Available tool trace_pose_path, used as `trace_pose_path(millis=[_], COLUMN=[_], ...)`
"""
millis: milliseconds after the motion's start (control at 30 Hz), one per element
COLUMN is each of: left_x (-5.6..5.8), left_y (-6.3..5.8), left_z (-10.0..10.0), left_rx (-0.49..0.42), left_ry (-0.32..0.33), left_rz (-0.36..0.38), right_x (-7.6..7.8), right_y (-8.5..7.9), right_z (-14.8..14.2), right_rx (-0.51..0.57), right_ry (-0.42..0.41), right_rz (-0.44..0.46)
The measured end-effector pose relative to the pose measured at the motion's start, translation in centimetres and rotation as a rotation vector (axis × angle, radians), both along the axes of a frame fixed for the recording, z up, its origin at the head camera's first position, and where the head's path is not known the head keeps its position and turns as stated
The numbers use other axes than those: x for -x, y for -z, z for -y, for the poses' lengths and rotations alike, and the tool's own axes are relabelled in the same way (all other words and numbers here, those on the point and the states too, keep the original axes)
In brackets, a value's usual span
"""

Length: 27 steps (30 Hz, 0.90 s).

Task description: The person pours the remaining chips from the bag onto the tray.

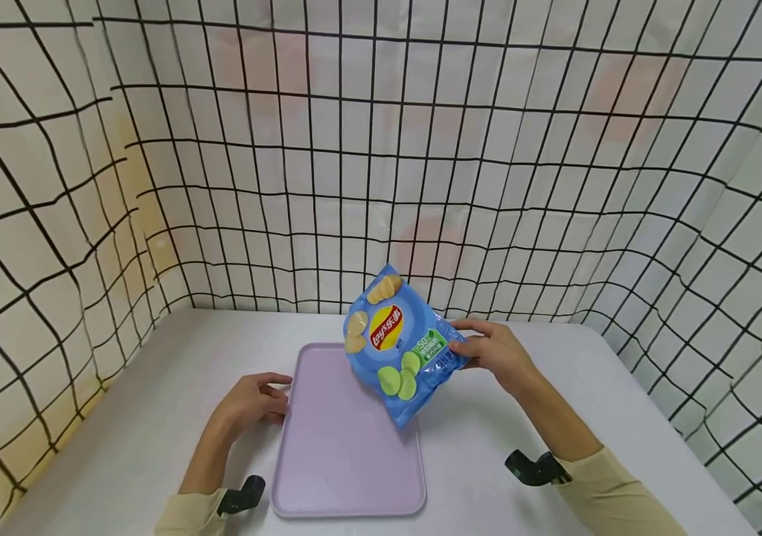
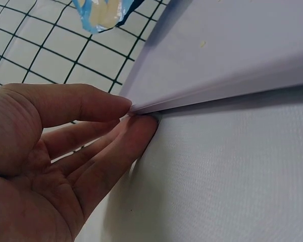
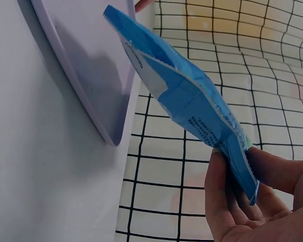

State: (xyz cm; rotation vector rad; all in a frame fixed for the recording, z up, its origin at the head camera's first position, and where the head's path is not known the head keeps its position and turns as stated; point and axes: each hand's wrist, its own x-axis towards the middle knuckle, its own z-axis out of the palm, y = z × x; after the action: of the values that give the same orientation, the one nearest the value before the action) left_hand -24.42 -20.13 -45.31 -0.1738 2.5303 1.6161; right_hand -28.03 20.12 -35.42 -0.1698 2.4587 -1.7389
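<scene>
My right hand [image 1: 501, 356] pinches one corner of a blue bag of Lay's potato chips [image 1: 370, 365] between thumb and fingers. Its printed front faces the head camera, tilted, overlapping the far right part of a pale purple tray [image 1: 347, 476]. Seen from the right wrist, the chip bag [image 3: 192, 101] is edge-on and held up in the air. At the tray's left side, my left hand [image 1: 251, 402] grips the rim. In the left wrist view the thumb [image 2: 108, 104] lies on top of that rim, with fingers beneath.
The tray lies lengthwise on a white table [image 1: 488, 484]. Behind and on both sides stand white walls with a black grid [image 1: 461, 171]. A tiny yellowish crumb [image 2: 202, 44] sits on the tray. Black wrist cameras [image 1: 533, 469] are strapped over the beige sleeves [image 1: 615, 491].
</scene>
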Motion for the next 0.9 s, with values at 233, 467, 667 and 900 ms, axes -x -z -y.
trace_pose_path(millis=[233, 467, 667, 900], left_x=[0.1, 0.0, 0.0, -0.1], left_y=[-0.2, -0.1, 0.0, 0.0], left_z=[-0.1, 0.0, 0.1, 0.0], left_rx=[-0.001, -0.002, 0.002, -0.021], left_ry=[0.003, -0.002, -0.004, -0.005], left_rz=[-0.001, 0.004, 0.004, 0.006], right_x=[-0.1, 0.1, 0.2, 0.1], right_y=[-0.6, -1.1, -1.4, -1.3], right_z=[0.1, 0.3, 0.6, 1.1], right_rx=[0.002, -0.013, 0.003, 0.007], right_ry=[-0.010, 0.007, 0.000, -0.003], right_rz=[-0.012, 0.014, 0.003, -0.004])
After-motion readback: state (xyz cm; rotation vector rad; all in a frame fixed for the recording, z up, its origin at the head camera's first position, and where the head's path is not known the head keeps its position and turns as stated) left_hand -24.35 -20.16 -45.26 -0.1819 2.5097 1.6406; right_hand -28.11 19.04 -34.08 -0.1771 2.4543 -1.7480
